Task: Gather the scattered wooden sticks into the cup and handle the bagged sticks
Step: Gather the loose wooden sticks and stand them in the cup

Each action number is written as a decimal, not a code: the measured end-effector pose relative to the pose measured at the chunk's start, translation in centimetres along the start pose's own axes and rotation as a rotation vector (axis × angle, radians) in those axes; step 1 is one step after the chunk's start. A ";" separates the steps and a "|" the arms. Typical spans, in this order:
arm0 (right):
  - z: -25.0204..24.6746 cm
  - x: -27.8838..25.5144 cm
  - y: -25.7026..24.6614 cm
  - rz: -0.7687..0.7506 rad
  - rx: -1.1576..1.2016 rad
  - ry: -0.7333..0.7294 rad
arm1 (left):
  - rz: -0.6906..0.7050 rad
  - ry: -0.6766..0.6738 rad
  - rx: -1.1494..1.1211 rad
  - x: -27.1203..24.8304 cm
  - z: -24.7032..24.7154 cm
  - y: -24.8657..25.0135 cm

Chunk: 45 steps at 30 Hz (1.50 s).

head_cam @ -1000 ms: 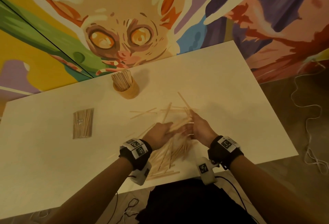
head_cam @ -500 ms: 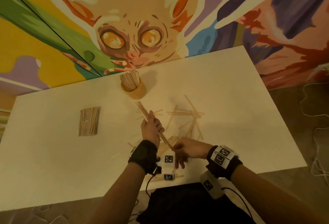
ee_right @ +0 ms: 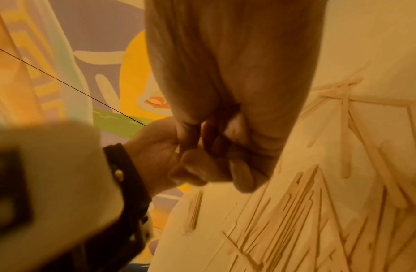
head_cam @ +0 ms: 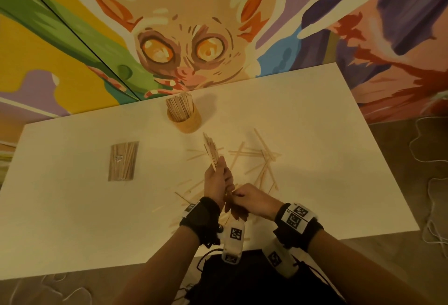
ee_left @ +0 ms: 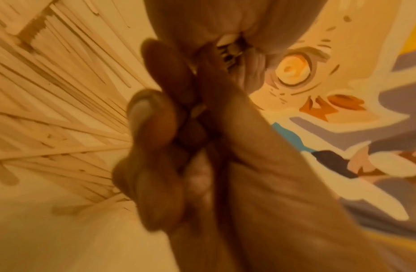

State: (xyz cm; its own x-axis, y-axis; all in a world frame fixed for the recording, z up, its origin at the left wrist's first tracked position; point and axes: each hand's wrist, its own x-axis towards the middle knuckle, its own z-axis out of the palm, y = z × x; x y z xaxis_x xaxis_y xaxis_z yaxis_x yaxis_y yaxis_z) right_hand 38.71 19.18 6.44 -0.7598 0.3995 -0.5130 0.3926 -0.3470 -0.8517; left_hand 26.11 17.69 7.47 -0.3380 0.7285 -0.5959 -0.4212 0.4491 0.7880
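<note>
**Left hand holds a bundle of sticks above the tabletop**

The left hand grips a bundle of sticks. The long axis of the bundle runs away from the person, and its far end points toward the cup. The fingers are curled tightly around the bundle. The right hand is at the near end of the bundle, with its fingers curled and touching the left hand; what they pinch I cannot tell. The sticks are thin, flat and pale. Scattered sticks lie crossed on the white tabletop. The cup stands at the far edge, full of upright sticks. The bagged sticks lie flat at the left, well apart.
</note>
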 end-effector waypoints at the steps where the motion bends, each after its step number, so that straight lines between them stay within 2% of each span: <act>1: -0.4 -0.2 -0.2 0.027 -0.037 -0.062 | 0.001 -0.032 0.044 -0.2 -0.1 -0.1; 3: -1.9 -0.8 -0.6 0.096 -0.109 -0.150 | 0.001 -0.111 0.138 -0.4 -0.6 -0.3; 4: -2.8 -1.1 -0.9 0.120 -0.110 -0.128 | 0.001 -0.154 0.201 -0.6 -1.0 -0.3; 5: -3.8 -1.1 -1.1 0.122 -0.084 -0.028 | -0.002 -0.198 0.288 -0.8 -1.5 -0.5; 8: -7.1 -1.0 -1.3 0.022 0.222 0.466 | -0.039 -0.336 0.609 -1.7 -2.5 -1.2; 9: -7.7 -0.8 -1.5 -0.014 0.315 0.554 | -0.043 -0.393 0.704 -2.0 -2.6 -1.4; 10: -7.9 -0.5 -1.7 -0.023 0.321 0.575 | -0.039 -0.445 0.784 -2.3 -2.5 -1.6; 11: -7.5 -0.4 -2.0 -0.010 0.230 0.540 | -0.032 -0.486 0.842 -2.4 -2.3 -1.8; 13: -5.6 -0.1 -2.2 0.030 -0.074 0.360 | -0.030 -0.520 0.883 -2.6 -1.7 -1.9; 15: -4.3 0.1 -1.9 0.040 -0.219 0.269 | -0.040 -0.511 0.909 -2.4 -1.4 -1.9; 19: -4.2 0.5 -0.7 0.006 -0.164 0.354 | -0.042 -0.472 0.997 -1.3 -1.5 -1.5; 21: -3.8 0.4 -0.5 -0.012 -0.133 0.320 | -0.061 -0.474 1.032 -0.8 -1.6 -1.3; 24: -3.1 0.6 0.0 -0.032 -0.026 0.303 | -0.093 -0.457 1.053 -0.3 -1.6 -1.3; 27: -3.0 1.3 1.1 -0.022 0.067 0.399 | -0.099 -0.417 1.029 0.0 -1.3 -1.1; 32: -3.4 1.5 3.2 0.054 0.230 0.482 | -0.138 -0.480 1.013 0.4 -0.9 -0.9; 35: -4.3 1.0 4.7 0.114 0.413 0.502 | -0.142 -0.461 0.954 0.5 -1.6 -0.5; 37: -4.8 0.5 5.7 0.144 0.550 0.538 | -0.120 -0.413 0.885 0.6 -2.4 -0.1; 40: -4.7 0.3 6.3 0.158 0.654 0.580 | -0.126 -0.298 0.664 0.5 -3.1 0.0; 43: -3.1 1.1 5.3 0.147 0.490 0.635 | -0.148 -0.145 0.527 0.2 -2.4 -1.4; 45: -1.9 1.7 4.1 0.122 0.312 0.678 | -0.089 -0.003 0.466 0.1 -2.2 -2.7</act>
State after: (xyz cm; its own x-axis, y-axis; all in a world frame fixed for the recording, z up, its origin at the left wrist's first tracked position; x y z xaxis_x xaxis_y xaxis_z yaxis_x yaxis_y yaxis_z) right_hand 39.97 20.07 1.86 -0.1957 0.7421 -0.6411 0.2121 -0.6063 -0.7665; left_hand 25.34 15.38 4.99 -0.3154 0.6776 -0.6644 -0.0258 0.6937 0.7198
